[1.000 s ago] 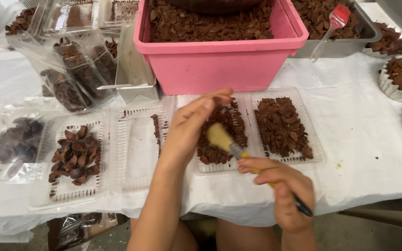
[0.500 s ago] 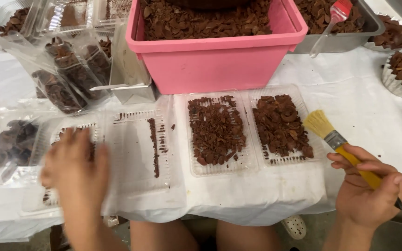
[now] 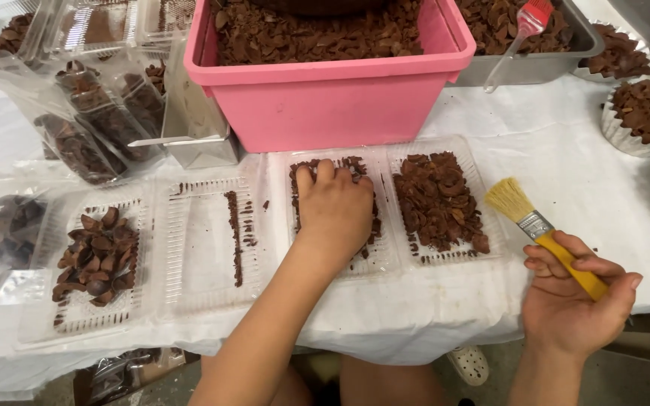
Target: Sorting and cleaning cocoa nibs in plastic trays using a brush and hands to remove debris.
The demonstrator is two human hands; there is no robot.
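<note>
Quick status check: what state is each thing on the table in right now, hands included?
Left hand: palm down, pressing on brown pieces in the left compartment of the clear tray.
Right hand: gripping the yellow-handled brush, bristles up, off the tray.
Right compartment: filled, uncovered.
Open clamshell: one half nearly empty, the other holding larger pieces.
Pink tub: full.
Red brush: resting in the metal pan.

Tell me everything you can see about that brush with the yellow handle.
The brush is a flat paintbrush: pale, straw-coloured bristles, a shiny metal band, and a yellow handle that looks like plastic or painted wood. It lies tilted, bristles pointing up and left, over the white cloth, right of the clear tray. The right hand holds its handle, fingers wrapped round. The bristles look clean.
</note>
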